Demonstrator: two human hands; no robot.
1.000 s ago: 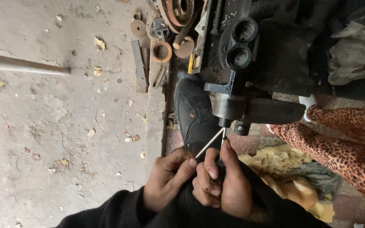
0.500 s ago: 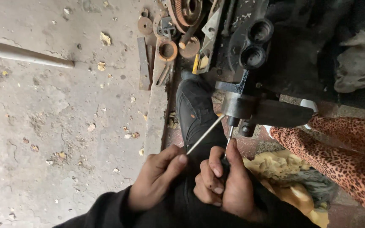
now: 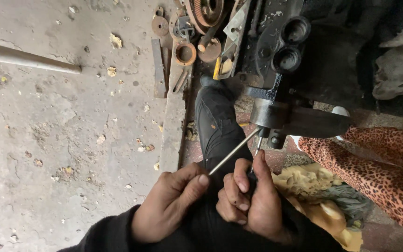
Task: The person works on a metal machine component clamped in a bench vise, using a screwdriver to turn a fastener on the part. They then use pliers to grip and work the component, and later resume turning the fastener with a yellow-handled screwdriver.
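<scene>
1. The thin, straight, silvery metal rod (image 3: 233,151) runs slantwise from the fingertips up to the dark grey, grimy cast-metal block (image 3: 276,116), its far end meeting the block's lower left corner.
2. The left hand (image 3: 171,205) pinches the rod's near end between thumb and forefinger, fingers closed narrowly on it.
3. The right hand (image 3: 250,203), just right of the rod, is curled tight around a dark tool handle (image 3: 253,179); a short metal shank (image 3: 259,148) rises from it toward the underside of the block. What kind of tool it is cannot be told.
4. Judged from this, the step in hand is lining up or working something at the block's lower face, with the rod as guide or probe. The next move calls for steady aim from both hands, keeping the two tips at the same spot.
5. Below the block lies a black-trousered leg (image 3: 215,128); to its right, a leopard-print cloth (image 3: 378,175); beyond it, rusty rings and metal scraps (image 3: 187,51) on the concrete floor (image 3: 57,140).
</scene>
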